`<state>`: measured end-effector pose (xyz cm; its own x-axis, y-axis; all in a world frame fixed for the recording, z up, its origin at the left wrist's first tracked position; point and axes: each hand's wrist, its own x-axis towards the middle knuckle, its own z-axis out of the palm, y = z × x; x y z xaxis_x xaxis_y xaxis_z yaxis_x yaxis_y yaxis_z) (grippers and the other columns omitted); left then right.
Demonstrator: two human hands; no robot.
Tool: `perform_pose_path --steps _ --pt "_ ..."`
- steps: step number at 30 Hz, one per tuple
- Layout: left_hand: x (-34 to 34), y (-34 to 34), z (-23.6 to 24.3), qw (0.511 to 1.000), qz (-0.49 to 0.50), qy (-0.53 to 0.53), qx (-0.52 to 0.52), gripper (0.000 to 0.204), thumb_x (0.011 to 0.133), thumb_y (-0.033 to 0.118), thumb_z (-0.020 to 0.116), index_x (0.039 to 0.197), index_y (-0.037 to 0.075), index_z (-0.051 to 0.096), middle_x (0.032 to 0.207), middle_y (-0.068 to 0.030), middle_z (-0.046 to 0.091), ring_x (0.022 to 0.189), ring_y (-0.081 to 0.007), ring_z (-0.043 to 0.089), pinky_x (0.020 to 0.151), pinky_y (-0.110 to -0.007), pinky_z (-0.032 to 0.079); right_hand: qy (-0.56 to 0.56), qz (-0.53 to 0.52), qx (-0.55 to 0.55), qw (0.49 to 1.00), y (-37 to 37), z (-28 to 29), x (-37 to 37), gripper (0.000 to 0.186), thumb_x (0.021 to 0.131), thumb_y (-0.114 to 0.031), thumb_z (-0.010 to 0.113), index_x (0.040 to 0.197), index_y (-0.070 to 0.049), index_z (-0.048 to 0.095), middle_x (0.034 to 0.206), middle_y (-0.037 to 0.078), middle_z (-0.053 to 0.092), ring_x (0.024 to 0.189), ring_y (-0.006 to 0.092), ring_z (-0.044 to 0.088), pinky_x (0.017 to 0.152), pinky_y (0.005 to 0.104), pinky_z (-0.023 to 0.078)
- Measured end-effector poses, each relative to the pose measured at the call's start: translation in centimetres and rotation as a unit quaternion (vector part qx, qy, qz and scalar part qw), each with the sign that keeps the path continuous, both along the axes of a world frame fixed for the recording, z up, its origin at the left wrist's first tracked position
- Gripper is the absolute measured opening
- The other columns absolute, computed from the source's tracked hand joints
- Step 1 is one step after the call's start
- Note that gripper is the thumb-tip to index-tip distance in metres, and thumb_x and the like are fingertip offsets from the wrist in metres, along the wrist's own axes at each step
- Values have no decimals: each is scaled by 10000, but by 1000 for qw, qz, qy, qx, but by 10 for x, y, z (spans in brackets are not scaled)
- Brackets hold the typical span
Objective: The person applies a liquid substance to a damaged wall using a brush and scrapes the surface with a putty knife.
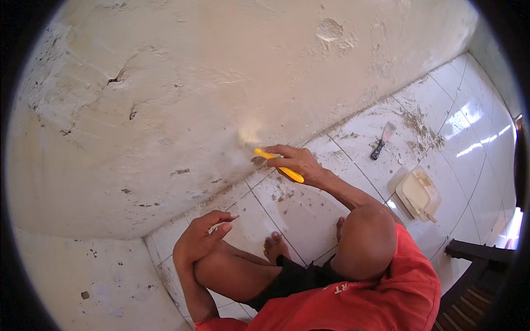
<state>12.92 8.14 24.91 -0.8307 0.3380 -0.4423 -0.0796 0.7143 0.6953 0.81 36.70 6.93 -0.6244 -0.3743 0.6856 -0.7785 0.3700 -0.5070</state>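
Note:
My right hand (298, 164) grips the yellow handle of a paintbrush (287, 172). Its pale bristles, smeared by motion, meet the low part of the peeling cream wall (210, 105). My left hand (203, 237) lies over my bent left knee, holding nothing, with its thumb and fingers apart. Around the brush the wall surface is rough, with chips and a few dark holes farther left.
White floor tiles (301, 220) run along the wall, strewn with crumbs of plaster. A scraper with a dark handle (377, 150) lies to the right. Nearer stands a cream square tub (404, 190) with a stick at its edge. Dark wooden furniture (475, 276) stands at lower right.

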Motion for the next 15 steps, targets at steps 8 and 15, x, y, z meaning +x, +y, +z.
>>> perform_pose_path --steps 8,15 --pt "-5 17 3 1000 -3 -9 -22 285 974 171 585 1203 8 628 1170 -128 675 1144 -218 605 1006 -341 437 6 -257 -264 930 202 3 13 140 892 23 646 1030 -1 657 1018 115 686 954 215 654 791 321 533" --pt "1 3 -10 998 38 -23 34 435 966 329 583 1205 -34 607 1197 -177 650 1193 -271 569 1080 -399 369 -339 -524 -210 753 317 16 164 255 835 -212 663 1017 -36 692 856 70 711 777 137 689 639 283 550"
